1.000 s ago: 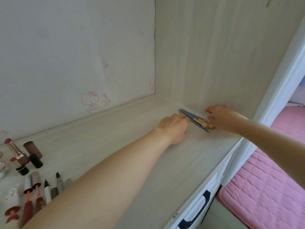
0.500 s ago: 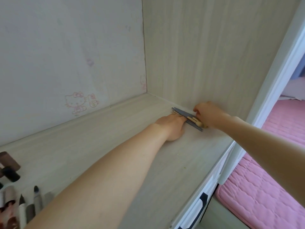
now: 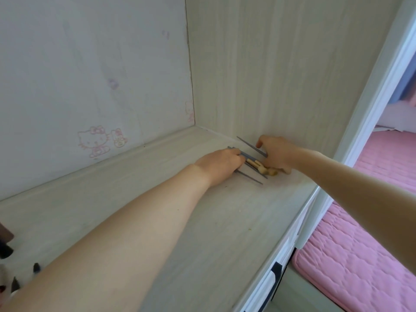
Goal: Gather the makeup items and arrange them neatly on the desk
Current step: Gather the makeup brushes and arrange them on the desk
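Note:
Several thin grey-handled makeup brushes (image 3: 252,159) with tan bristle tips lie fanned on the pale wooden desk (image 3: 213,221), close to the right side panel. My left hand (image 3: 219,164) rests palm down on their handle ends. My right hand (image 3: 275,154) is at the bristle end, fingers curled over the brushes, with one grey handle (image 3: 251,146) sticking out beside its fingers. At the far left edge, a few dark pencil tips (image 3: 36,266) and a brown cap (image 3: 5,235) of other makeup items just show.
A white back wall with a pink cartoon cat sticker (image 3: 96,140) and a wooden side panel (image 3: 281,75) enclose the desk corner. Drawers with black handles (image 3: 275,270) sit under the front edge. A pink quilted bed (image 3: 360,255) lies to the right.
The brushes, a tight bundle before, are now spread apart between my hands. The view shifted right, so the lipsticks and pencils at the left have mostly left the frame.

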`<action>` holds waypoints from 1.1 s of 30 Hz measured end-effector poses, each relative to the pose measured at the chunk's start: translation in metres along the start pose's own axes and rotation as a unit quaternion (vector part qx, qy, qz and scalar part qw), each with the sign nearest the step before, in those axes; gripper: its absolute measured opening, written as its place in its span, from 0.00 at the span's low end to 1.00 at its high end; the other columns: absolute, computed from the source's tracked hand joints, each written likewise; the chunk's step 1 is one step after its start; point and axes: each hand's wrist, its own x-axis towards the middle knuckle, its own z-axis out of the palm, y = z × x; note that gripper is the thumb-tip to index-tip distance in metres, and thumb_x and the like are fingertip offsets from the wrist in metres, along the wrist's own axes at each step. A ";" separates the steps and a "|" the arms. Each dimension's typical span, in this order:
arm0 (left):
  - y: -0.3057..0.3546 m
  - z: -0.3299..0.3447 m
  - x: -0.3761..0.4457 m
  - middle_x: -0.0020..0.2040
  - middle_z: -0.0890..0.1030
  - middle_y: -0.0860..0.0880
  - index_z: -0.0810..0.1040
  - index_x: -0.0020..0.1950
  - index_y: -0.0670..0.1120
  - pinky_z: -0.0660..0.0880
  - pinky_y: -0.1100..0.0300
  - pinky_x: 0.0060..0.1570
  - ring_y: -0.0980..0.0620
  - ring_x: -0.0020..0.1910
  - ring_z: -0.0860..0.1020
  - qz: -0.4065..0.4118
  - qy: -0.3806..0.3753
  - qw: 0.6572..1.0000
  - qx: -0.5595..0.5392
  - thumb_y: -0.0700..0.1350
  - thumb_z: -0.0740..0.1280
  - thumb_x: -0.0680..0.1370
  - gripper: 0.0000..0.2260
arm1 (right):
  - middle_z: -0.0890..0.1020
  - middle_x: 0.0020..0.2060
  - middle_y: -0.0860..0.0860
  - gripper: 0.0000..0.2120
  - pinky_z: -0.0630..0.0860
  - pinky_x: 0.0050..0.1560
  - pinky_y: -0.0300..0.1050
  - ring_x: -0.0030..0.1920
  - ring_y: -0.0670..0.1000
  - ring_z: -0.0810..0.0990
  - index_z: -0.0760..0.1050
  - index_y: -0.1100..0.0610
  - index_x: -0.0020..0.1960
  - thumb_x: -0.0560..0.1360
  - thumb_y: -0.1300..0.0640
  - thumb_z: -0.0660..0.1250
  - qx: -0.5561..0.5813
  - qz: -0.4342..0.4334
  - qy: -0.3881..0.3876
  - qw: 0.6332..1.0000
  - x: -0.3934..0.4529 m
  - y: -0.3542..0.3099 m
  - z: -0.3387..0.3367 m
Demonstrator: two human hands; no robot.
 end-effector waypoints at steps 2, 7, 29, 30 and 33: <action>-0.001 -0.001 0.000 0.56 0.73 0.43 0.73 0.56 0.41 0.65 0.57 0.43 0.43 0.53 0.75 -0.004 0.002 1.000 -0.025 0.34 0.59 0.77 0.10 | 0.77 0.53 0.56 0.16 0.68 0.43 0.41 0.46 0.54 0.72 0.71 0.55 0.59 0.73 0.62 0.65 0.011 0.002 0.007 1.000 0.000 0.002 -0.001; -0.004 -0.001 -0.001 0.52 0.71 0.43 0.74 0.56 0.41 0.71 0.49 0.45 0.40 0.46 0.75 -0.015 0.020 0.998 -0.052 0.38 0.55 0.80 0.09 | 0.77 0.39 0.54 0.06 0.69 0.29 0.41 0.32 0.51 0.74 0.73 0.56 0.52 0.75 0.61 0.63 0.144 0.026 0.012 0.989 0.001 -0.001 -0.004; -0.006 -0.002 0.003 0.59 0.72 0.46 0.70 0.63 0.48 0.67 0.55 0.41 0.45 0.50 0.74 0.003 -0.026 0.999 -0.037 0.36 0.54 0.80 0.15 | 0.76 0.24 0.53 0.16 0.70 0.26 0.38 0.23 0.52 0.74 0.75 0.61 0.38 0.74 0.48 0.67 0.011 0.044 -0.091 0.995 0.007 -0.011 -0.008; -0.007 -0.001 0.000 0.58 0.72 0.46 0.71 0.61 0.47 0.65 0.54 0.41 0.44 0.51 0.75 -0.003 -0.024 0.999 -0.028 0.36 0.54 0.80 0.13 | 0.76 0.24 0.54 0.17 0.70 0.27 0.39 0.24 0.53 0.73 0.73 0.61 0.36 0.75 0.48 0.66 0.006 0.042 -0.093 0.995 0.006 -0.013 -0.007; -0.010 0.003 -0.010 0.54 0.70 0.46 0.71 0.55 0.46 0.63 0.54 0.38 0.44 0.44 0.73 -0.012 -0.028 0.999 -0.021 0.37 0.55 0.80 0.08 | 0.74 0.27 0.53 0.15 0.64 0.28 0.41 0.29 0.54 0.73 0.68 0.58 0.34 0.77 0.52 0.61 0.034 0.043 -0.069 0.996 0.003 -0.015 -0.006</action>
